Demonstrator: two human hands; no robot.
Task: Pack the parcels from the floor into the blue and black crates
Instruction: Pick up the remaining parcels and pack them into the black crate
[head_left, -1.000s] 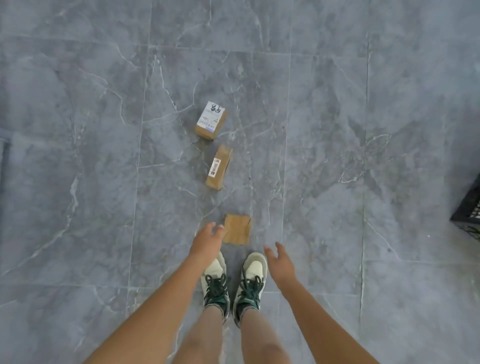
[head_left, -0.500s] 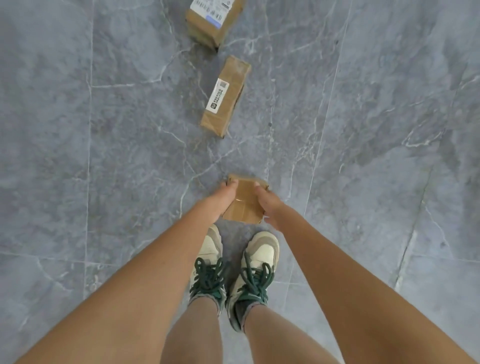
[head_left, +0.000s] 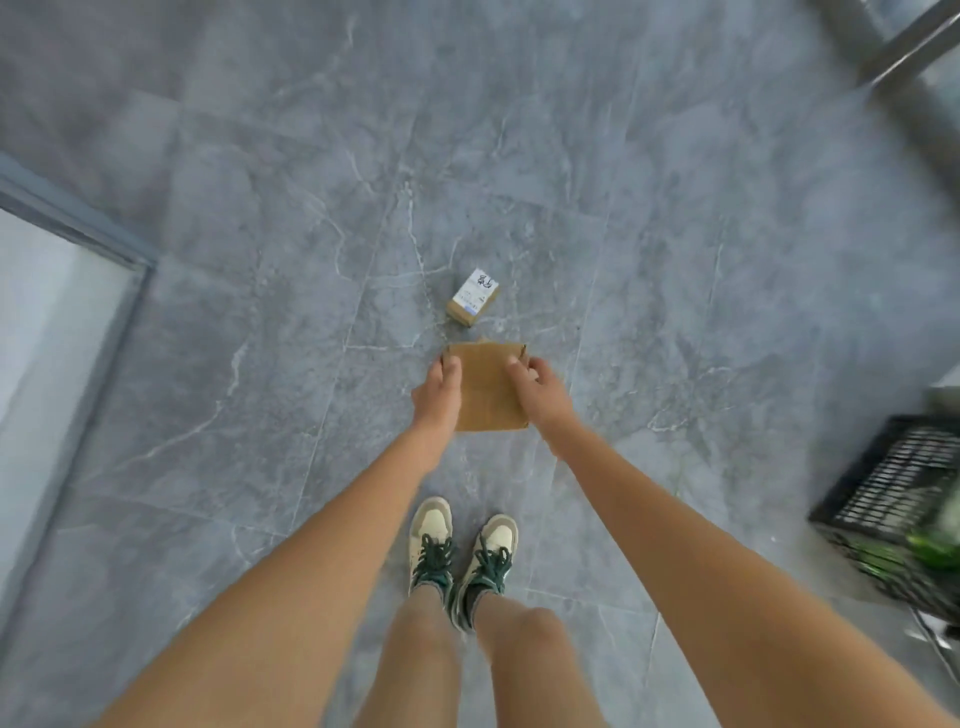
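parcel (head_left: 485, 387) pinched between left fingers (head_left: 451, 366) and right fingers (head_left: 517, 370).

Plain brown cardboard on the parcel (head_left: 488, 387) you're holding, no label showing. Beyond it, the small parcel (head_left: 472, 297) is brown too, topped with a white label carrying black print and a blue strip. Grey marble-veined floor (head_left: 675, 234), white streaks throughout. Black lattice crate (head_left: 893, 488) on your right. Your sneakers (head_left: 460, 551): cream with dark green laces.
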